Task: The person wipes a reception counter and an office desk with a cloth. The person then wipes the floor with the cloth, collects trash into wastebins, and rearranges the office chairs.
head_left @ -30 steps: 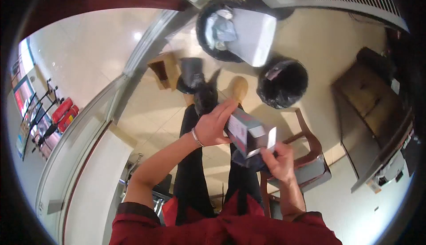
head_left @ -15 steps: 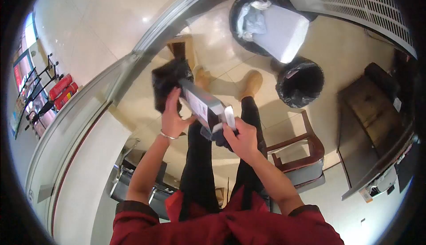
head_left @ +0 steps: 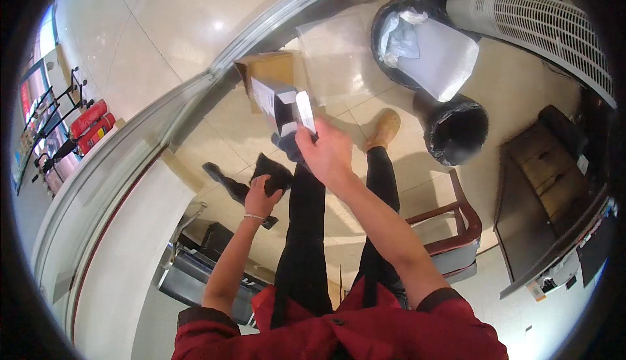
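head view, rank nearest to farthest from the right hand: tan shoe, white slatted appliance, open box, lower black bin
1. Open box, in the right hand
2. Tan shoe, to its right
3. Lower black bin, beyond the shoe
4. White slatted appliance, upper right

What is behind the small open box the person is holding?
Beyond the small open box in the right hand, a brown cardboard box shows on the floor; the part of it covered by the small box cannot be seen.

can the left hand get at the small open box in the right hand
Probably yes: nothing rigid seems to separate the left hand and the small open box, though the black bag there may hinder gripping.
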`<state>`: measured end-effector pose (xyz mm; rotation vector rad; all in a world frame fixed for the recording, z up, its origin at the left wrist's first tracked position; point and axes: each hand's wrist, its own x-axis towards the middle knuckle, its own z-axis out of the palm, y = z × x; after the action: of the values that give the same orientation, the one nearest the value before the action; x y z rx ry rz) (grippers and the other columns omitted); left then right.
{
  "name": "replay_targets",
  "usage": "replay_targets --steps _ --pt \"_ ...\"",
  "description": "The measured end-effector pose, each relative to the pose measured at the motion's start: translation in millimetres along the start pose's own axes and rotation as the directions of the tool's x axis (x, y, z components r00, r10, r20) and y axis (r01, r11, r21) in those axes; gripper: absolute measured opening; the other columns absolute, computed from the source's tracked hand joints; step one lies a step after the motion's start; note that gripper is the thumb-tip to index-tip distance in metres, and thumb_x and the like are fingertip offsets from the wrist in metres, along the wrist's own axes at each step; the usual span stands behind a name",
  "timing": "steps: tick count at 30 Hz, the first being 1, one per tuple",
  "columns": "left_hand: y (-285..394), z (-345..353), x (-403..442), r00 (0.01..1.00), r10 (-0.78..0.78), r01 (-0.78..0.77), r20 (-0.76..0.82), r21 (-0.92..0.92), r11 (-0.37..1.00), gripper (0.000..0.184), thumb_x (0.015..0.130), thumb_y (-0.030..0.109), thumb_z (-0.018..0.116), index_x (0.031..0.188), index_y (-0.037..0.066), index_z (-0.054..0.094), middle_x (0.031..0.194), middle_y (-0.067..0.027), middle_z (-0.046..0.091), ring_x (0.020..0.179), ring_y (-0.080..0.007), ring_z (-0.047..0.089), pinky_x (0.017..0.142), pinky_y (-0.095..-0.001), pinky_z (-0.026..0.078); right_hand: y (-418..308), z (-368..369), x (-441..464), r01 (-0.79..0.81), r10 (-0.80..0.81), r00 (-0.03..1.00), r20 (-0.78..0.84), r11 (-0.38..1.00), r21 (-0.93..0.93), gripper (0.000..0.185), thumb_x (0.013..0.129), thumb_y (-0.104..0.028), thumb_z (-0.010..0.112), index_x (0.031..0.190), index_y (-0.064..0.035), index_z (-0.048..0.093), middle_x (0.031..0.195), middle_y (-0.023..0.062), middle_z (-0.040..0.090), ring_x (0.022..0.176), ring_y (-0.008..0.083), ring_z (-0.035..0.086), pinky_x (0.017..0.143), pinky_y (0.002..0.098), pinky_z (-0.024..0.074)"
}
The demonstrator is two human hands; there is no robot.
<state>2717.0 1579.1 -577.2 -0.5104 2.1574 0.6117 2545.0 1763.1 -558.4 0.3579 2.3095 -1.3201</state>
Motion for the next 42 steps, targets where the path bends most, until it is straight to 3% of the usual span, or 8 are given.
replay_targets --steps 10,19,22,25,27,30,34,42 --pt "-33.0 1.5 40.6 0.997 -0.078 0.075 -0.005 -0.230 0.970 0.047 0.074 0.024 0.063 0.111 0.003 0.044 0.101 -0.0157 0.055 0.083 -0.0253 0.059 0.070 -0.0341 0.047 19.9 8.2 -23.7 0.012 -0.007 0.998 0.061 0.996 -0.093 0.019 0.073 -0.020 0.058 0.066 -0.0041 0.050 0.055 0.0148 0.053 0.052 0.0314 0.054 0.047 0.0396 0.0423" --pt "-184.5 -1.7 265.5 0.978 -0.191 0.195 -0.085 0.042 0.980 0.055 0.077 0.023 0.058 0.121 0.001 0.034 0.067 -0.0155 0.060 0.057 -0.0248 0.059 0.059 -0.0363 0.047 91.2 -32.2 -33.4 0.013 -0.004 0.983 0.181 0.999 -0.047 0.013 0.074 -0.014 0.058 0.072 -0.0023 0.053 0.055 0.0126 0.051 0.046 0.0239 0.050 0.046 0.0303 0.0402" --pt "-105.3 -49.6 284.6 0.916 -0.386 0.336 -0.113 -0.313 0.889 0.060 0.077 0.015 0.057 0.125 -0.004 0.025 0.063 -0.0143 0.058 0.051 -0.0214 0.056 0.050 -0.0347 0.046 97.4 -43.8 -30.1 -0.078 0.050 0.978 0.203 0.988 0.131 0.005 0.076 -0.006 0.057 0.075 -0.0013 0.055 0.056 0.0043 0.051 0.049 0.0104 0.045 0.047 0.0241 0.0377" --pt "-191.0 -2.6 366.5 0.858 -0.391 0.331 -0.334 -0.225 0.917 0.055 0.077 0.011 0.057 0.122 -0.003 0.029 0.062 -0.0140 0.057 0.049 -0.0186 0.054 0.046 -0.0334 0.045 110.7 -51.3 -34.6 -0.194 0.157 0.971 0.179 0.958 0.212 0.003 0.077 -0.004 0.056 0.077 -0.0004 0.056 0.060 -0.0009 0.051 0.056 0.0048 0.044 0.050 0.0223 0.0378" --pt "-151.4 -1.8 352.9 0.930 -0.351 0.063 -0.112 -0.891 0.450 0.037 0.078 0.008 0.055 0.111 0.002 0.039 0.062 -0.0142 0.057 0.051 -0.0168 0.055 0.045 -0.0315 0.044 108.9 -53.0 -37.2 -0.213 0.181 0.973 0.142 0.944 0.251 0.004 0.077 -0.001 0.054 0.079 0.0001 0.056 0.066 -0.0023 0.052 0.060 0.0041 0.044 0.053 0.0213 0.0381" --pt "-122.0 19.7 331.3 0.918 -0.347 0.010 -0.192 -0.863 0.504 0.019 0.080 0.007 0.054 0.097 0.007 0.045 0.061 -0.0116 0.057 0.053 -0.0141 0.055 0.047 -0.0310 0.044 78.6 -46.5 -35.3 -0.196 0.226 0.973 -0.035 0.903 0.383 0.007 0.077 0.000 0.053 0.082 0.0002 0.057 0.071 -0.0032 0.053 0.064 0.0041 0.044 0.056 0.0200 0.0377" --pt "-46.5 31.5 254.8 0.919 -0.003 -0.088 -0.393 -0.212 0.973 0.015 0.082 0.015 0.048 0.094 0.007 0.045 0.078 -0.0168 0.059 0.070 -0.0344 0.057 0.062 -0.0384 0.046 48.7 -47.5 -39.8 -0.178 0.237 0.968 -0.084 0.881 0.439 0.009 0.077 -0.001 0.052 0.085 -0.0007 0.057 0.075 -0.0034 0.054 0.064 0.0036 0.044 0.057 0.0187 0.0368" --pt "-52.8 52.0 258.0 0.914 0.078 -0.122 -0.397 -0.087 0.989 0.026 0.081 0.014 0.046 0.106 0.006 0.045 0.085 -0.0186 0.056 0.077 -0.0345 0.055 0.065 -0.0430 0.045 36.2 -14.5 -6.9 -0.243 0.248 0.967 -0.060 0.967 0.074 0.013 0.081 -0.011 0.050 0.079 0.0009 0.055 0.067 -0.0003 0.051 0.058 0.0060 0.044 0.052 0.0213 0.0360"
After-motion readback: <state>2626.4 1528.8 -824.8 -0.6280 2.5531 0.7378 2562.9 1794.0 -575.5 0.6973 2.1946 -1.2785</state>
